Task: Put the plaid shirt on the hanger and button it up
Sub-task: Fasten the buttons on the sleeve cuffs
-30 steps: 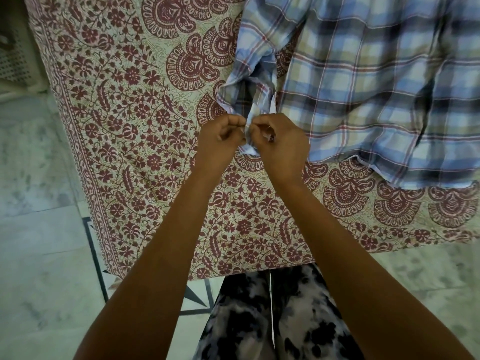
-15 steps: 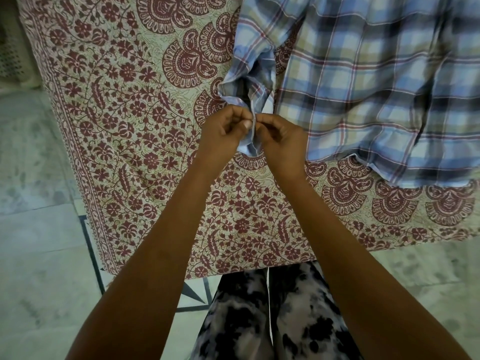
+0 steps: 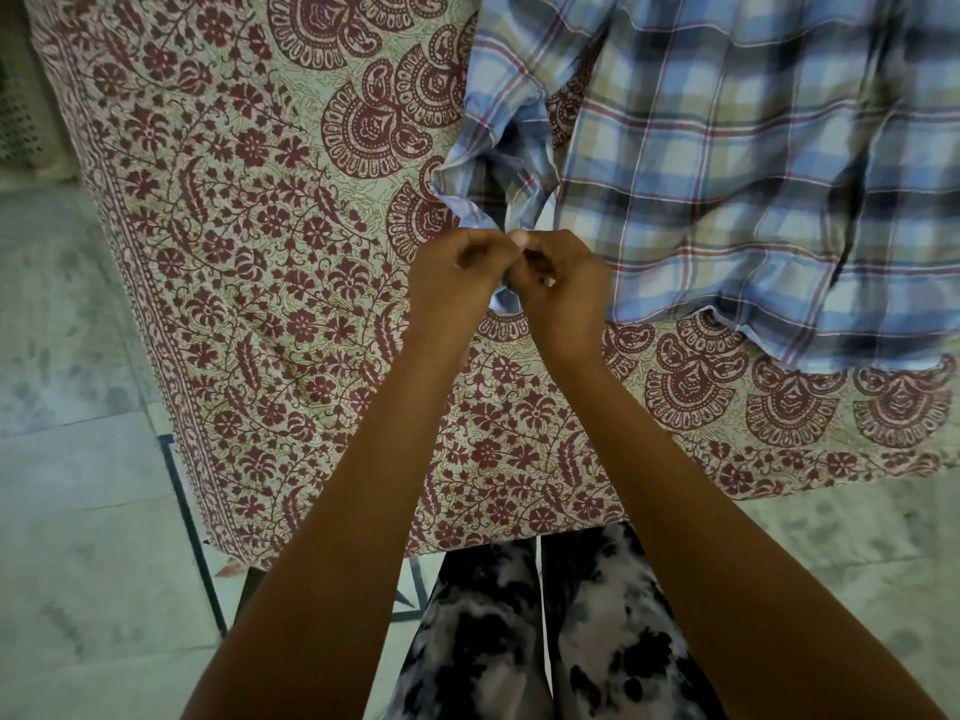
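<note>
A pale marble floor (image 3: 78,511) fills the left side and the lower right corner, crossed by a thin dark inlaid line (image 3: 192,537) that runs close beside the hanging cloth. Over it, a large cream cloth printed with maroon flowers and paisley (image 3: 234,252) covers a raised surface; whether that is a bed or a counter cannot be told. Its left edge and near edge drape down toward the floor, and the near edge ends just in front of the person's legs in black-and-white patterned leggings (image 3: 519,641). The left half of the cloth is bare fabric. The plaid shirt (image 3: 753,174), blue, tan and red, lies flat on the right half, running out of view at the top and right, its hem near the cloth's near edge. One sleeve (image 3: 498,148) lies rumpled along the shirt's left side, pointing toward the person. Two bare forearms reach in from below. The left hand (image 3: 452,288) and right hand (image 3: 566,293) meet knuckle to knuckle, fingers curled, each pinching the end of that sleeve (image 3: 501,304) between them. A white perforated basket (image 3: 21,122) shows at the far left edge.
</note>
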